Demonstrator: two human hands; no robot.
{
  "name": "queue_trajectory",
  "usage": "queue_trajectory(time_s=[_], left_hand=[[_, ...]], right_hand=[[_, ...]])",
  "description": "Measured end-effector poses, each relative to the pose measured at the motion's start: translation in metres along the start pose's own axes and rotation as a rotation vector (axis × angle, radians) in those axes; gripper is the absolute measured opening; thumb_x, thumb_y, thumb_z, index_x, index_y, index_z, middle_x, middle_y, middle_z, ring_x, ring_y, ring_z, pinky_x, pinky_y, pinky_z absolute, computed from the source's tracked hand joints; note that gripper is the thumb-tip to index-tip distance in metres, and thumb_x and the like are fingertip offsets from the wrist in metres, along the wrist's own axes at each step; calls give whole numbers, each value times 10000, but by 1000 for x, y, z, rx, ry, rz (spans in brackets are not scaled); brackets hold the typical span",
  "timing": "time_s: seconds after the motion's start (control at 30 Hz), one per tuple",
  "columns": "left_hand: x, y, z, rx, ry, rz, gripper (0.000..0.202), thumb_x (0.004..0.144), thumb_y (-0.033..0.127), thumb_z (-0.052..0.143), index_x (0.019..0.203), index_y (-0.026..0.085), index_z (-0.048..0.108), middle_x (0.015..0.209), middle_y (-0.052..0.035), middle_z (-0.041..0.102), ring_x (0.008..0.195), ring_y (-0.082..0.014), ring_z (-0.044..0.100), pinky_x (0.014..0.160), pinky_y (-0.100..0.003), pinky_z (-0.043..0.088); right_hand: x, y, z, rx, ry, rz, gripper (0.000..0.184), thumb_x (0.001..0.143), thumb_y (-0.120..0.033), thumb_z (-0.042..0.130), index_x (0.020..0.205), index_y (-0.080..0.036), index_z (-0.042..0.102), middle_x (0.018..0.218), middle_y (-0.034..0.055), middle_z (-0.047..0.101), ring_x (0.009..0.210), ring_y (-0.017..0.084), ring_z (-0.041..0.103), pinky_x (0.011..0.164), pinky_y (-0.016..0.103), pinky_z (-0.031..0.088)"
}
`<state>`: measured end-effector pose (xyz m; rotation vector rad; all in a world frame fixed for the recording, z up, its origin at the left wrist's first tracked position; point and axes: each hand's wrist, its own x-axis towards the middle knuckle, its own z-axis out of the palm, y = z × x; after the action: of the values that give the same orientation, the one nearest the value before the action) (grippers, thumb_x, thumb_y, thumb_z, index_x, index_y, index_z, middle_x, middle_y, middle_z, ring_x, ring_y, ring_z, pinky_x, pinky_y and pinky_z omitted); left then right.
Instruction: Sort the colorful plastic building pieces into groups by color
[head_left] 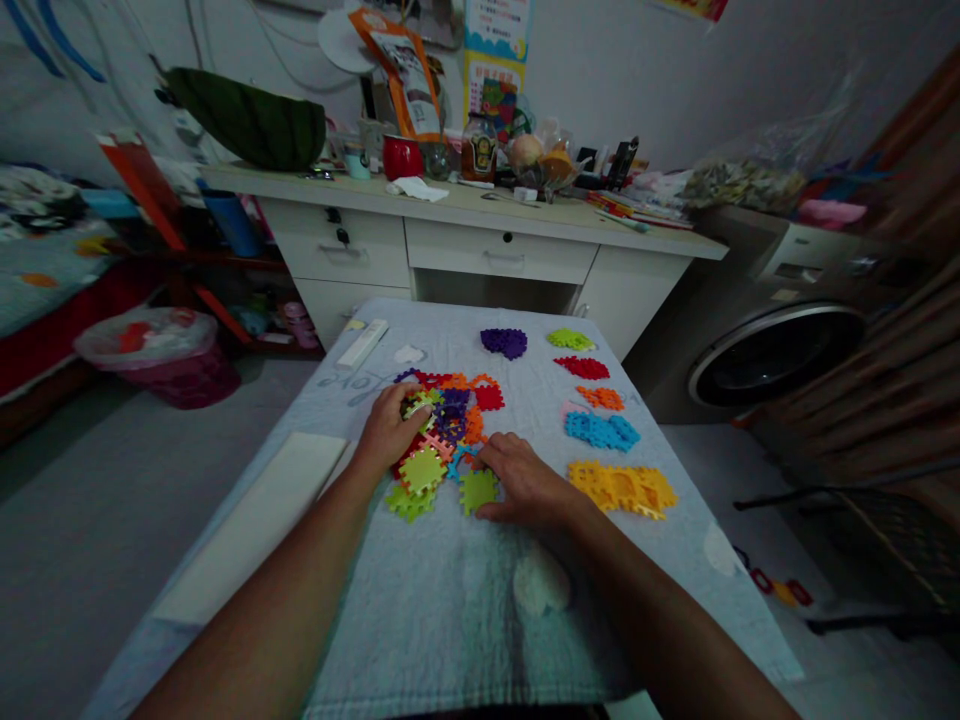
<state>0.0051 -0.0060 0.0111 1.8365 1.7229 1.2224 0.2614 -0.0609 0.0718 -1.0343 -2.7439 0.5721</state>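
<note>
A mixed heap of toothed plastic building pieces [454, 405] in purple, red, orange, blue and lime green lies mid-table. My left hand [391, 425] is at the heap's left side, its thumb and fingers closed around a lime-green building piece [424, 400]. My right hand [521, 482] rests at the lower right of the heap, thumb and fingers apart, beside a lime-green square piece [478, 490] and touching its edge. More lime-green pieces [421, 472] overlap near my left wrist.
Sorted along the right are purple [504, 343], lime [570, 339], red [582, 368], orange [600, 398], blue [602, 430] and yellow pieces [622, 488]. A white strip [255, 530] lies along the left of the cloth-covered table [450, 610]. A cluttered desk [502, 235] stands behind.
</note>
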Motion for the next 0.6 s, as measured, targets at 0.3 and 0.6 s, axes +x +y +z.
queue_trajectory(time_s=[0.3,0.6], left_hand=[[0,-2,2,11,3,12,368,807,420,576,1107,208,598,1158,-78,601,1132,-257,555,1032,-422,415],[1,-3,2,11,3,10,361,804,417,583,1108,223,603,1146,-67,607,1114,-255,559,1015,-428,426]], right_hand=[[-1,15,-2,-60,168,153,426,753,-335,700,1118,-158,573,1082,96,563,1002,238,509,911,374,411],[-3,22,2,-30,114,172,538,788,-306,664,1280,-139,522,1176,127,587,1085,246,531,958,383,416]])
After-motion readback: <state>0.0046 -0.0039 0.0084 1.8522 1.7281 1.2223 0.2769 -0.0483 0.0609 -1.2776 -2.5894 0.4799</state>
